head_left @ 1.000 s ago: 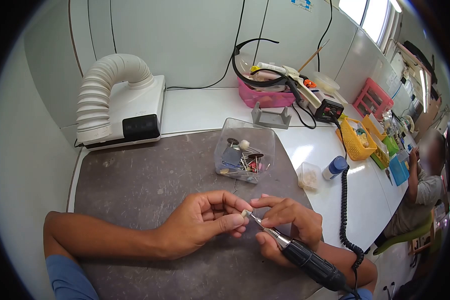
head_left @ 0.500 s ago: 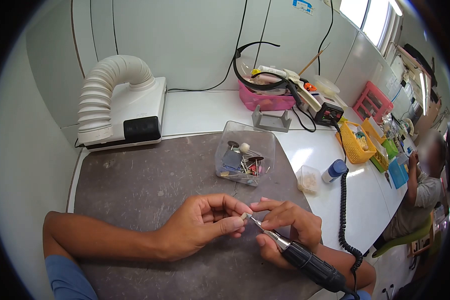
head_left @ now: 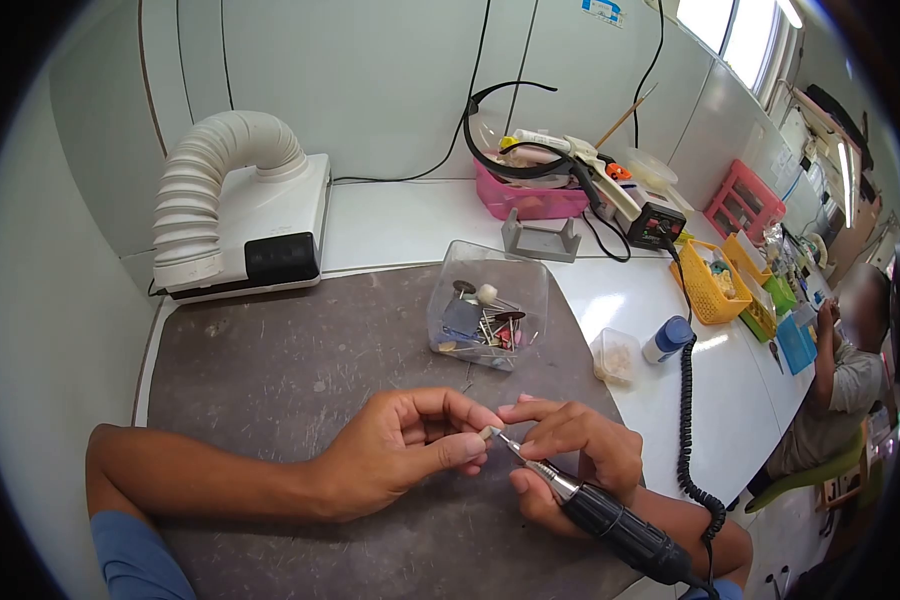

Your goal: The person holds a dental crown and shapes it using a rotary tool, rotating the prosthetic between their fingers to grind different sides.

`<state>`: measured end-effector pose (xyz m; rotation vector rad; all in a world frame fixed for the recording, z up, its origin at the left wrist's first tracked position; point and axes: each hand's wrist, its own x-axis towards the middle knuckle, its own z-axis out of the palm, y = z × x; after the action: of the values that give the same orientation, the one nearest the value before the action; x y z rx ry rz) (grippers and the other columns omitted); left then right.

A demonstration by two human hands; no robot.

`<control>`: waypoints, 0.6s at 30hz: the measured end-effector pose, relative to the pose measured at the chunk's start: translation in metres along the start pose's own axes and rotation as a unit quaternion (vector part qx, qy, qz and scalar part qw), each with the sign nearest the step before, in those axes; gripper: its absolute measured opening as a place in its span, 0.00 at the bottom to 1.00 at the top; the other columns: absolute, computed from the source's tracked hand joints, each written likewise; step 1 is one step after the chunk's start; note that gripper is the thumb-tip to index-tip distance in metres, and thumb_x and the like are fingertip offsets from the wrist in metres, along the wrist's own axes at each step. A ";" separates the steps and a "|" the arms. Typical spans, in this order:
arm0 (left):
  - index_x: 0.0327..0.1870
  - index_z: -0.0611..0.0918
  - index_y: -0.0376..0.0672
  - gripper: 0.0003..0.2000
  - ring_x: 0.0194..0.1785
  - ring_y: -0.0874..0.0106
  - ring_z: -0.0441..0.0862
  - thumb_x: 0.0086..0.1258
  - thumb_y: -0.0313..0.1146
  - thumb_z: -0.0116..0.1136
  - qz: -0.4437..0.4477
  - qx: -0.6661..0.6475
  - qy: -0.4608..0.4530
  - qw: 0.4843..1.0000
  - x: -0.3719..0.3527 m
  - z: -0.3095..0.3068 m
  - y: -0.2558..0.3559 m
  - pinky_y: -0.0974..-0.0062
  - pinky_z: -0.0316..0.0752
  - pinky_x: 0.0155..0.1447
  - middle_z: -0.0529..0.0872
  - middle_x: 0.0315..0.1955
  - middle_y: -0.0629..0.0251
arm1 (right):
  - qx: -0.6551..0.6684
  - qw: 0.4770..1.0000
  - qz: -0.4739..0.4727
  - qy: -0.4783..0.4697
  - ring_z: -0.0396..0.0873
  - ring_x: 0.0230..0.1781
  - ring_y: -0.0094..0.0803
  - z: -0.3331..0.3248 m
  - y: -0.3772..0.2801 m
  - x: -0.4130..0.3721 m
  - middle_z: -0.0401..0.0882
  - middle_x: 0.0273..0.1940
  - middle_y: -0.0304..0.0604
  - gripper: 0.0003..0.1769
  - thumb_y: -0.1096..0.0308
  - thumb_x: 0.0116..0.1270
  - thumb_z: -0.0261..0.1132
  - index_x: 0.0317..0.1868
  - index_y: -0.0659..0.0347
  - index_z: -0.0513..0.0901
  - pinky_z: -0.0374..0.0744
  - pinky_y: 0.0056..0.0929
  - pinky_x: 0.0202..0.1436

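Observation:
Between thumb and fingers, my left hand (head_left: 406,446) pinches a small pale piece (head_left: 489,432). My right hand (head_left: 582,450) is closed around a black and silver rotary handpiece (head_left: 610,520), whose thin metal tip points left and meets or nearly meets the piece. The fingertips of both hands are very close together over the dark grey mat (head_left: 270,400). Beyond them, a clear plastic box (head_left: 440,300) holds several rotary bits and discs.
A white machine with a ribbed hose (head_left: 192,190) stands back left. Behind the mat are a pink basket (head_left: 530,203) and a grey stand (head_left: 540,243). To the right are a small clear tub (head_left: 615,357), a blue-capped bottle (head_left: 668,340), a coiled cord (head_left: 686,430) and a seated person (head_left: 840,400).

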<state>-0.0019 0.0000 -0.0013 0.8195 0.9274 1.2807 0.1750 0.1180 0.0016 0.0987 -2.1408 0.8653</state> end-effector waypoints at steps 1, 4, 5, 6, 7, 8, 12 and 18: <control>0.48 0.77 0.35 0.09 0.44 0.78 0.79 0.70 0.26 0.56 -0.001 -0.003 0.001 1.000 0.000 0.000 0.000 0.79 0.77 0.52 0.80 0.39 0.65 | 0.003 1.000 0.001 -0.004 0.84 0.41 0.50 0.000 0.000 0.000 0.80 0.28 0.47 0.14 0.73 0.49 0.72 0.34 0.65 0.77 0.79 0.50 0.52; 0.48 0.77 0.35 0.09 0.44 0.78 0.79 0.70 0.26 0.56 -0.002 0.009 0.004 1.000 -0.001 0.001 0.001 0.79 0.77 0.52 0.80 0.39 0.65 | 0.004 1.000 -0.003 0.000 0.85 0.41 0.50 0.001 0.000 -0.001 0.80 0.28 0.48 0.14 0.73 0.50 0.72 0.34 0.65 0.77 0.79 0.50 0.52; 0.48 0.77 0.35 0.09 0.44 0.78 0.79 0.70 0.26 0.56 -0.003 0.009 0.004 1.000 -0.001 0.001 0.001 0.79 0.77 0.52 0.80 0.39 0.65 | 0.004 1.000 -0.002 0.000 0.85 0.41 0.50 0.001 0.000 -0.001 0.80 0.28 0.48 0.14 0.73 0.50 0.72 0.34 0.65 0.77 0.79 0.50 0.52; 0.48 0.77 0.35 0.09 0.44 0.78 0.79 0.70 0.26 0.56 -0.004 0.006 0.003 1.000 -0.001 0.001 0.001 0.79 0.77 0.52 0.80 0.39 0.65 | 0.001 1.000 0.003 0.002 0.85 0.41 0.50 0.001 0.001 0.000 0.80 0.28 0.48 0.14 0.73 0.49 0.72 0.34 0.65 0.77 0.79 0.50 0.52; 0.48 0.77 0.35 0.09 0.44 0.78 0.79 0.70 0.26 0.56 -0.004 0.002 0.003 1.000 0.000 0.001 0.002 0.79 0.77 0.52 0.80 0.40 0.65 | -0.002 1.000 0.007 0.004 0.85 0.41 0.50 0.000 0.001 0.000 0.80 0.28 0.48 0.14 0.73 0.49 0.73 0.34 0.65 0.77 0.79 0.50 0.52; 0.48 0.77 0.35 0.09 0.44 0.78 0.79 0.70 0.26 0.56 -0.004 0.002 0.003 1.000 -0.001 0.001 0.002 0.79 0.77 0.52 0.80 0.40 0.65 | -0.002 1.000 0.006 0.004 0.85 0.41 0.50 0.001 0.000 0.000 0.80 0.28 0.48 0.14 0.73 0.49 0.73 0.34 0.65 0.77 0.79 0.50 0.52; 0.48 0.77 0.35 0.09 0.44 0.78 0.79 0.70 0.26 0.56 -0.006 0.006 0.005 1.000 -0.001 0.001 0.003 0.79 0.77 0.53 0.80 0.40 0.65 | 0.002 1.000 0.003 0.003 0.85 0.40 0.50 0.001 0.000 0.000 0.80 0.28 0.48 0.13 0.73 0.50 0.72 0.34 0.65 0.77 0.79 0.50 0.52; 0.48 0.77 0.35 0.09 0.44 0.78 0.79 0.70 0.26 0.56 0.000 0.006 0.003 1.000 0.000 0.000 0.000 0.79 0.77 0.53 0.80 0.40 0.65 | 0.002 1.000 -0.003 -0.001 0.85 0.40 0.49 0.001 0.000 0.000 0.80 0.28 0.48 0.13 0.73 0.50 0.72 0.34 0.65 0.77 0.79 0.49 0.52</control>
<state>-0.0022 -0.0001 -0.0011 0.8260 0.9406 1.2779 0.1744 0.1173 0.0013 0.1089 -2.1396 0.8670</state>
